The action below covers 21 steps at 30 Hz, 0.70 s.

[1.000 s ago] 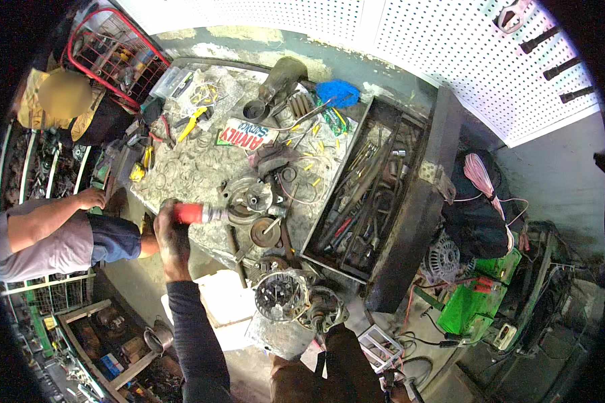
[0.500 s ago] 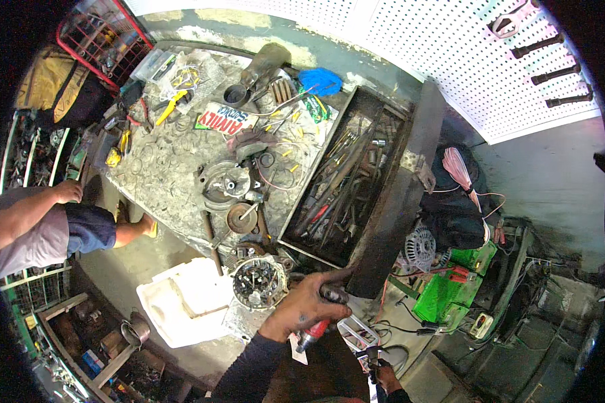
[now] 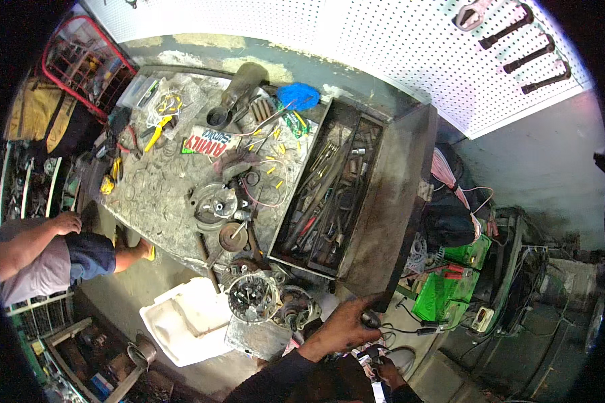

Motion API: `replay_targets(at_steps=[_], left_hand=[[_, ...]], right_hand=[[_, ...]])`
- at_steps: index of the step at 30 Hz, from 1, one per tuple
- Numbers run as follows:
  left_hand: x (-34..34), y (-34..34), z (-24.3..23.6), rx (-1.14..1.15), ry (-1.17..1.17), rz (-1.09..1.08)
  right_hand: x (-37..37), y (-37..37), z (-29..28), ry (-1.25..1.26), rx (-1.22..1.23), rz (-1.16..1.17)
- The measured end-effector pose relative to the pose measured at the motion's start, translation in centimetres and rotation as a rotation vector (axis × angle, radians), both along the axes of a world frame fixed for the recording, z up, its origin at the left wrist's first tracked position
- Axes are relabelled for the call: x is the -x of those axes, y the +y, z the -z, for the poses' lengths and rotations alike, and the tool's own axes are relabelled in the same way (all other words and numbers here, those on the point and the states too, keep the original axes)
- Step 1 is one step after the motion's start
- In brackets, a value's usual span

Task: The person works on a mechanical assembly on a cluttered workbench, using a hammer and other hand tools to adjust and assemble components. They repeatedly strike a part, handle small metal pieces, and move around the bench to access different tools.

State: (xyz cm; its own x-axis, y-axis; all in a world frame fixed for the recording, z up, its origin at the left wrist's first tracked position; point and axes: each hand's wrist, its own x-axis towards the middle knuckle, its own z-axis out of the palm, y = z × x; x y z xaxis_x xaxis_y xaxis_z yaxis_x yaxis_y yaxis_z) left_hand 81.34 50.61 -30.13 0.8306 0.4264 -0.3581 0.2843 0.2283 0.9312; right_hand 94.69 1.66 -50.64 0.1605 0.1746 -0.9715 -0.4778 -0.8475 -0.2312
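My left hand (image 3: pixel 343 327) reaches in from the lower edge, just below the near corner of the toolbox. Its fingers are wrapped round a red-and-black hand tool, of which a dark rounded end (image 3: pixel 370 319) shows; the rest is hidden by the hand. Lower down, my right hand (image 3: pixel 388 371) is closed on a dark tool (image 3: pixel 371 352) whose kind I cannot make out. Left of my left hand sit a round metal housing (image 3: pixel 252 316) filled with small parts and another round machine part (image 3: pixel 296 307). The open metal toolbox (image 3: pixel 302 269) holds sockets, wrenches and screwdrivers.
The worn workbench (image 3: pixel 148 208) carries machine parts, pliers and a blue cloth (image 3: pixel 298 97). A white tray (image 3: pixel 181 322) stands beside it. Another person's hand (image 3: pixel 66 223) is at left. A green open case (image 3: pixel 444 295) lies at right; wrenches hang on the pegboard (image 3: pixel 410 60).
My left hand has moved right and down with its tool, whose red body is now hidden. My right hand has shifted slightly. The bench scene has slid left as the view turned.
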Motion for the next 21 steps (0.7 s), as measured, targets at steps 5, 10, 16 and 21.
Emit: replay_targets(at_steps=[5, 10, 16, 21], left_hand=[[-0.3, 1.3, 0.3, 0.059, 0.105, 0.143], [0.6, 0.9, 1.3, 0.013, 0.132, -0.096], [4.0, 0.0, 1.2, 0.073, 0.237, -0.376], [8.4, -1.2, -1.8, 0.348, 0.143, -0.446]], right_hand=[[0.6, 0.7, 0.3, -0.020, -0.004, -0.030], [0.4, -0.5, 1.5, -0.049, 0.001, -0.086], [0.5, -2.6, 5.0, -0.207, -0.139, -0.568], [-1.9, -0.6, 6.9, -0.020, -0.278, -0.756]])
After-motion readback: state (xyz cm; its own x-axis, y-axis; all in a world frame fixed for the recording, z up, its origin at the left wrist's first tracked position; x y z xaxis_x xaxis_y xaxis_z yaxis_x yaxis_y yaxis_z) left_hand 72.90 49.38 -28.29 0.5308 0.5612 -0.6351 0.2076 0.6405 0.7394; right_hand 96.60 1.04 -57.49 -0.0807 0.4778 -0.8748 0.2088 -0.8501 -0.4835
